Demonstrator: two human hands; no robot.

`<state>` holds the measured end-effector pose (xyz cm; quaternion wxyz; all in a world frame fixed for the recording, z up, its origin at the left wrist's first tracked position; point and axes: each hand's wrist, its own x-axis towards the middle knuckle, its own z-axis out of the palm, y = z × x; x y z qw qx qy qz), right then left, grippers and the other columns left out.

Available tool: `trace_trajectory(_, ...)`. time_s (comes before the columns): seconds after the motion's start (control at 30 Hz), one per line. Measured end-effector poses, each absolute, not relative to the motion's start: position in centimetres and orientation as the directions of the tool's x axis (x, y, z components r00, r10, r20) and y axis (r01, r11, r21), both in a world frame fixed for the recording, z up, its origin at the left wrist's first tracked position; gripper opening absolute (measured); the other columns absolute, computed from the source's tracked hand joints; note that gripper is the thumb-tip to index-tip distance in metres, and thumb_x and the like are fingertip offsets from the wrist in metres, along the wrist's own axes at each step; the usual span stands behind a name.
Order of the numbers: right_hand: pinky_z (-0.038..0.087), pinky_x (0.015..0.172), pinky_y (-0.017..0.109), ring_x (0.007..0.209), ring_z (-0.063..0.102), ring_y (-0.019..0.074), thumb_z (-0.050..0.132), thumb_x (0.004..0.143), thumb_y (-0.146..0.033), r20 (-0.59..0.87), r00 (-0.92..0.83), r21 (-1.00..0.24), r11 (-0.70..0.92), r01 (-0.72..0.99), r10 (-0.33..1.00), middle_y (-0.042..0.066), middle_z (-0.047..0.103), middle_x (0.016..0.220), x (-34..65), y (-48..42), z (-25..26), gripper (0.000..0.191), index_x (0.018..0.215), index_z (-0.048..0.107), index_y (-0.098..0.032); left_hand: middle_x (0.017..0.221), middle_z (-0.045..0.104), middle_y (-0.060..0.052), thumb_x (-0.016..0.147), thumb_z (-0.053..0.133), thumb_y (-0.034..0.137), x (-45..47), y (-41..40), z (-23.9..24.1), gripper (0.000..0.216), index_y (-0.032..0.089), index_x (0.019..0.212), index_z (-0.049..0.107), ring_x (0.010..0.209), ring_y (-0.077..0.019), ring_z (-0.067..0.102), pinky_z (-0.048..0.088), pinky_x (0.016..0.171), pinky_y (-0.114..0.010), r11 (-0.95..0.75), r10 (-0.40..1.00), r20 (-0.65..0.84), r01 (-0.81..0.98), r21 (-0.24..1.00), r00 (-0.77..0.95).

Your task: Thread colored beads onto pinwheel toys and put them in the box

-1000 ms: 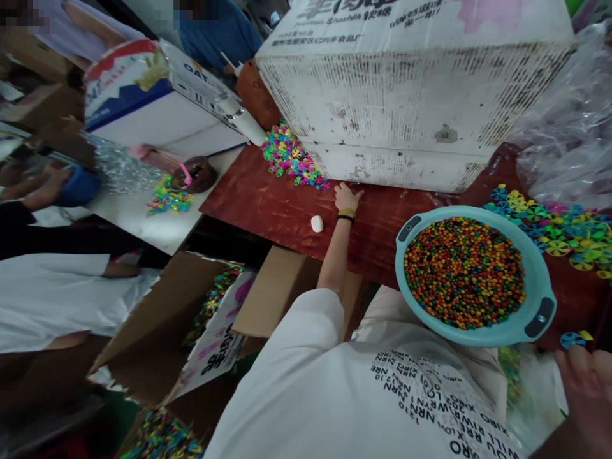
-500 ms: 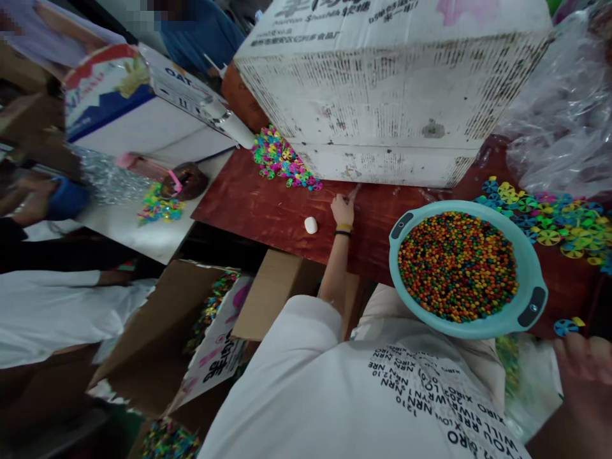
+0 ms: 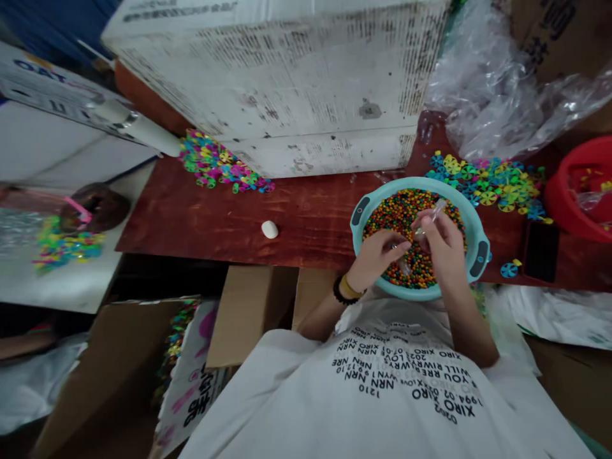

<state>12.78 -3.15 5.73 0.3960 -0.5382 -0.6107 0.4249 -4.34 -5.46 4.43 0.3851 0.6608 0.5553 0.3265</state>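
Observation:
A light-blue basin [image 3: 358,237] full of small multicoloured candy balls [image 3: 396,207] stands at the table's front edge. Over its middle, my right hand [image 3: 442,239] is closed around a small clear plastic piece [image 3: 437,207], tube-like, its tip poking up past the fingers. My left hand [image 3: 377,255] is closed too, thumb and fingers brought together above the balls. Just below those fingers shows another clear plastic piece [image 3: 405,264]; its exact shape is blurred. Both hands are close together but apart.
Loose toy wheels [image 3: 497,182] lie behind the basin, more [image 3: 220,162] by the big white carton [image 3: 310,95]. A white lump [image 3: 269,229], a dark phone [image 3: 541,250] and a red tub [image 3: 581,191] are on the table [image 3: 310,217]. Open cartons [image 3: 239,306] stand below.
My left hand has come from the table by the carton to over the basin. My right hand has moved in from the right edge, now with clear plastic. The view has swung right.

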Motion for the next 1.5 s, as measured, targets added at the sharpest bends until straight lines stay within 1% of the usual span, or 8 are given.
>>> trace_trajectory(0.17, 0.051, 0.082, 0.041, 0.109, 0.062, 0.0338, 0.032, 0.11, -0.035, 0.092, -0.301, -0.271, 0.315, 0.91, 0.949, 0.021, 0.068, 0.125, 18.9, 0.2, 4.8, 0.051, 0.153, 0.049, -0.014, 0.119, 0.064, -0.011, 0.094, 0.074, 0.035, -5.8, 1.0, 1.3, 0.025, 0.018, 0.111, 0.07, 0.108, -0.0237, 0.065, 0.054, 0.102, -0.039, -0.253, 0.961, 0.08, 0.722, 0.644, 0.266)
trace_trajectory(0.27, 0.047, 0.086, 0.044, 0.115, 0.056, 0.0373, 0.027, 0.109, -0.021, -0.012, -0.458, 0.032, 0.459, 0.888, 0.889, 0.022, 0.07, 0.118, 20.2, 2.0, 4.3, 0.049, 0.149, 0.053, -0.009, 0.13, 0.058, -0.011, 0.092, 0.073, 0.027, -5.9, 4.1, 0.5, 0.024, 0.018, 0.114, 0.068, 0.116, -0.0245, 0.061, 0.052, 0.106, -0.04, -0.463, 0.85, 0.006, 0.742, 0.485, 0.527)
trace_trajectory(0.43, 0.043, 0.091, 0.044, 0.114, 0.054, 0.032, 0.026, 0.108, -0.012, -0.08, -0.633, 0.223, 0.632, 0.742, 0.77, 0.016, 0.068, 0.114, 20.1, 3.7, 4.0, 0.045, 0.116, 0.071, -0.011, 0.115, 0.066, -0.009, 0.096, 0.059, 0.018, -5.7, 5.3, 1.5, 0.016, 0.02, 0.082, 0.066, 0.133, -0.029, 0.052, 0.042, 0.118, -0.045, -0.721, 0.644, -0.147, 0.659, 0.212, 0.751)
trace_trajectory(0.67, 0.041, 0.084, 0.039, 0.106, 0.06, 0.0306, 0.045, 0.1, -0.006, -0.337, -0.745, 0.01, 0.793, 0.609, 0.576, 0.016, 0.073, 0.104, 18.9, 1.2, 2.1, 0.033, 0.098, 0.078, -0.009, 0.089, 0.07, -0.011, 0.094, 0.05, 0.007, -6.6, 3.5, 1.1, 0.029, 0.017, 0.073, 0.066, 0.103, -0.0283, 0.067, 0.052, 0.095, -0.042, -0.666, 0.665, -0.275, 0.718, 0.204, 0.695)
trace_trajectory(1.03, 0.044, 0.074, 0.031, 0.092, 0.069, 0.0239, 0.059, 0.096, -0.02, -0.432, -0.661, -0.386, 0.537, 0.75, 0.613, 0.012, 0.077, 0.101, 17.1, 0.6, 1.4, 0.023, 0.108, 0.076, -0.014, 0.091, 0.076, -0.002, 0.092, 0.071, 0.026, -3.5, 6.4, 0.1, 0.019, 0.017, 0.107, 0.077, 0.088, -0.0182, 0.069, 0.052, 0.089, -0.03, -0.33, 0.798, -0.213, 0.704, 0.629, 0.564)
trace_trajectory(1.23, 0.047, 0.084, 0.042, 0.109, 0.067, 0.0377, 0.051, 0.094, -0.005, -0.432, -0.588, -0.002, 0.651, 0.759, 0.684, 0.022, 0.075, 0.111, 17.1, -0.7, 4.0, 0.031, 0.098, 0.081, -0.01, 0.099, 0.073, -0.011, 0.094, 0.058, 0.01, -4.2, 5.7, 2.7, 0.021, 0.013, 0.087, 0.077, 0.108, -0.0295, 0.068, 0.051, 0.099, -0.042, -0.573, 0.759, -0.258, 0.801, 0.174, 0.598)
trace_trajectory(1.33, 0.048, 0.083, 0.04, 0.105, 0.069, 0.0349, 0.049, 0.092, -0.001, -0.471, -0.598, -0.148, 0.61, 0.778, 0.648, 0.022, 0.077, 0.1, 14.4, -2.0, 2.6, 0.034, 0.096, 0.082, -0.011, 0.089, 0.073, -0.015, 0.094, 0.048, 0.006, -1.7, 4.5, 1.0, 0.031, 0.01, 0.083, 0.076, 0.099, -0.0296, 0.07, 0.054, 0.093, -0.042, -0.598, 0.739, -0.293, 0.791, 0.128, 0.607)
trace_trajectory(1.5, 0.05, 0.079, 0.033, 0.095, 0.07, 0.0264, 0.05, 0.095, -0.01, -0.444, -0.592, -0.333, 0.49, 0.806, 0.673, 0.017, 0.078, 0.104, 13.2, -1.5, 0.6, 0.032, 0.108, 0.078, -0.012, 0.092, 0.076, -0.008, 0.092, 0.056, 0.012, 0.7, 6.2, -1.0, 0.023, 0.015, 0.092, 0.078, 0.094, -0.0235, 0.071, 0.054, 0.093, -0.034, -0.599, 0.684, -0.268, 0.732, 0.324, 0.679)
